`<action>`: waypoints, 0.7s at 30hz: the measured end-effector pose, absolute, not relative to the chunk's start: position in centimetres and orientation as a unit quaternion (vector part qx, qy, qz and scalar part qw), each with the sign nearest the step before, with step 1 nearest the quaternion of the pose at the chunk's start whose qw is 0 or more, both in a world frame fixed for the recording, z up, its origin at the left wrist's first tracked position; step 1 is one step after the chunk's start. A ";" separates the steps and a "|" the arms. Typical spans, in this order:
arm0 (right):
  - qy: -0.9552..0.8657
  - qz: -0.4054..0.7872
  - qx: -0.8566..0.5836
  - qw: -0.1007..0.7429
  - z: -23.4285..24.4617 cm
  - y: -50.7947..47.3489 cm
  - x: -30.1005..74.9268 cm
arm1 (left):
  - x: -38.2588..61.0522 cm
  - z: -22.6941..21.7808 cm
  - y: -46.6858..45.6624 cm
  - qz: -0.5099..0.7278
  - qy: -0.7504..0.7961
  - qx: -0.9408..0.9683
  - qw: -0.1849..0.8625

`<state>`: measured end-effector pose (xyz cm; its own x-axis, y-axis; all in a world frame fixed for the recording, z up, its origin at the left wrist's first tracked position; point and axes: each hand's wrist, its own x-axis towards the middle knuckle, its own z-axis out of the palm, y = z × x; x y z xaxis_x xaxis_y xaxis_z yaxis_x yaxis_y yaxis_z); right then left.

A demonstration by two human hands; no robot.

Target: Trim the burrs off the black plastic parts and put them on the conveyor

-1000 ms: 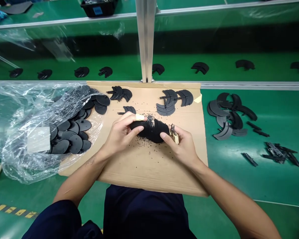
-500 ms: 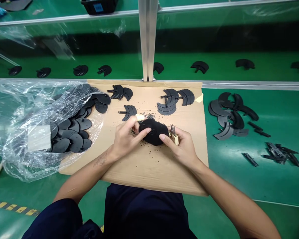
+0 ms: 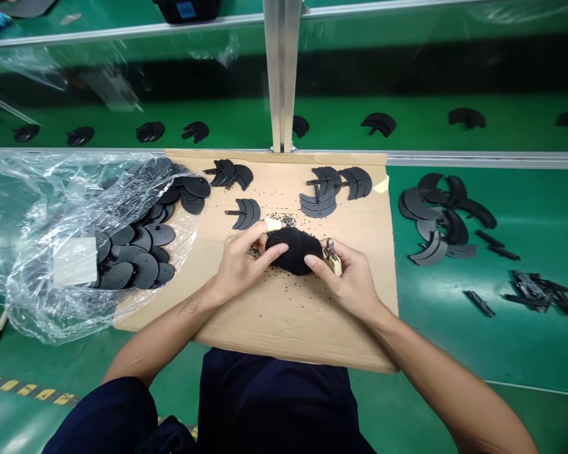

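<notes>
Fingers of the left hand [image 3: 253, 243] are curled over a black plastic disc [image 3: 294, 251], gripping it firmly, with a pale finger wrap [image 3: 273, 224] on one fingertip. Disc sits between both hands, touching both, just over the cardboard sheet [image 3: 284, 321]. Right hand [image 3: 345, 277] touches the disc's right edge with its fingertips and pinches small side cutters [image 3: 332, 257] with tan grips; the jaws point up and are closed or nearly so, can't tell exactly. Left hand [image 3: 239, 271] is on the disc's other side.

Black plastic crumbs [image 3: 284, 221] are scattered on the cardboard around and below the hands. Just ahead of the left hand lies a small stack of crescent-shaped black parts [image 3: 245, 214]; more crescent stacks [image 3: 324, 192] sit further ahead on the sheet.

Left of the hands, a clear plastic bag [image 3: 33, 296] of black discs [image 3: 144, 271] lies partly on the cardboard. Right of the sheet, on the green table [image 3: 454, 359], are a heap of black crescents [image 3: 435, 217] and a pile of black sprue strips [image 3: 537, 291]. Past an aluminium post [image 3: 281, 63], a row of black parts [image 3: 196, 131] lies spaced out on a green surface.
</notes>
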<state>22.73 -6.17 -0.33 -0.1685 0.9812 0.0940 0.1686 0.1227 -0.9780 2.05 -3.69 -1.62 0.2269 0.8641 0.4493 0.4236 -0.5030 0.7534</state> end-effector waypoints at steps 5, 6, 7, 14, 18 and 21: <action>-0.611 0.460 -0.468 0.443 -0.4 -6.1 22.6 | 2.0 -1.8 -3.8 0.442 0.446 0.732 0.265; -0.611 0.459 -0.466 0.445 -0.4 -6.2 22.6 | 2.1 -1.8 -3.8 0.439 0.451 0.727 0.274; -0.611 0.459 -0.464 0.448 -0.3 -6.2 22.6 | 2.1 -1.9 -3.8 0.440 0.454 0.722 0.283; -0.602 0.463 -0.473 0.447 -0.3 -6.4 22.5 | 2.7 -2.2 -3.8 0.460 0.436 0.691 0.348; -0.630 0.434 -0.475 0.435 -0.5 -6.4 22.7 | 2.8 -1.8 -3.7 0.463 0.391 0.684 0.406; -0.686 0.361 -0.463 0.430 -0.7 -6.2 23.1 | 2.2 -1.2 -3.7 0.445 0.381 0.737 0.337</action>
<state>23.08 -6.19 -0.73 -0.2007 0.9455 0.2565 0.3247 0.3112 -0.8932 2.23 -3.67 -1.15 0.3129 0.8621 0.3985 0.2617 -0.4816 0.8364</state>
